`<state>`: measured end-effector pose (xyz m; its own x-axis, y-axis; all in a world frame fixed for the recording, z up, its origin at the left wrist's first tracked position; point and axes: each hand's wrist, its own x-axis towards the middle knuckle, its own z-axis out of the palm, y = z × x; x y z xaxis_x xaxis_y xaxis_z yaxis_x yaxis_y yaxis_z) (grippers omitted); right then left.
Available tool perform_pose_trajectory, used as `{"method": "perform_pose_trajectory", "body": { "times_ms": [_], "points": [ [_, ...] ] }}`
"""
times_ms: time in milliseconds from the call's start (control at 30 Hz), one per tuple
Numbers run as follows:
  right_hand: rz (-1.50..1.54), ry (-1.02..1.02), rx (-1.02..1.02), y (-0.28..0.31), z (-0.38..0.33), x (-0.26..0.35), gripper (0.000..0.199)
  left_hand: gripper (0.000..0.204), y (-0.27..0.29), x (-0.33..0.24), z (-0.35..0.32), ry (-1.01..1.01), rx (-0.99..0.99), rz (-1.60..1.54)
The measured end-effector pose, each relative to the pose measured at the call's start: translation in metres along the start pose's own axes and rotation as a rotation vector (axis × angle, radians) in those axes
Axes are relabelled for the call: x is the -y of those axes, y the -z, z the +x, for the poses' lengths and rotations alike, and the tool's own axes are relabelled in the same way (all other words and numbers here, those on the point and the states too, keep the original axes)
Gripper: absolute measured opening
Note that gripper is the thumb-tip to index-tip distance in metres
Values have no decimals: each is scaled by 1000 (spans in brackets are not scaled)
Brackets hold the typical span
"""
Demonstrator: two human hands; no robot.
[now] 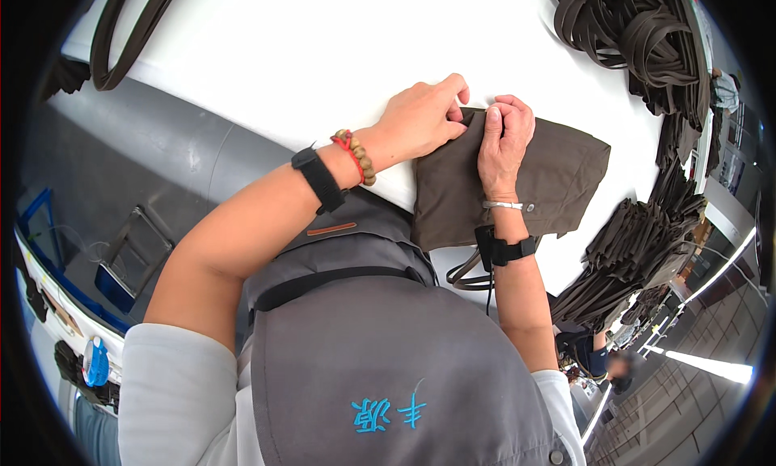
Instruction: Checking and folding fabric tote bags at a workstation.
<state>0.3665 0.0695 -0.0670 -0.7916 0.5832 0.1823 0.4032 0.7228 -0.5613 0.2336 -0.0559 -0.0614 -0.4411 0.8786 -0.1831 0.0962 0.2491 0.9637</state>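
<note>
A dark brown cloth bag (558,155) lies on the white table in front of me, with a small round snap and a row of stitching toward its right end. My left hand (424,118) reaches in from the left and pinches the bag's far edge between thumb and bent fingers; the fingertips are partly hidden. Across the bag lies my right hand (503,139), its thumb on the cloth and its fingers curled at the same far edge, close to the left hand. A looped strap (462,274) hangs below the bag's near edge, by my right wrist.
Coiled dark straps (638,33) are heaped at the far right of the white table (323,54). Nearer on that side sits a stack of dark cloth pieces (626,248). Another strap loop (109,58) is at the far left. A folding chair (133,256) stands on the floor at left.
</note>
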Motion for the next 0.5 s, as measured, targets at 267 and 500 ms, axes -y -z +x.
{"method": "perform_pose_trajectory", "body": {
  "times_ms": [267, 500],
  "points": [
    [-44, 32, 23, 1, 0, 0, 12, 30, -8, -6, 4, -5, -16, 101],
    [-17, 11, 40, 3, 0, -2, 19, 23, -17, -7, -1, 86, -121, 60]
  ]
}}
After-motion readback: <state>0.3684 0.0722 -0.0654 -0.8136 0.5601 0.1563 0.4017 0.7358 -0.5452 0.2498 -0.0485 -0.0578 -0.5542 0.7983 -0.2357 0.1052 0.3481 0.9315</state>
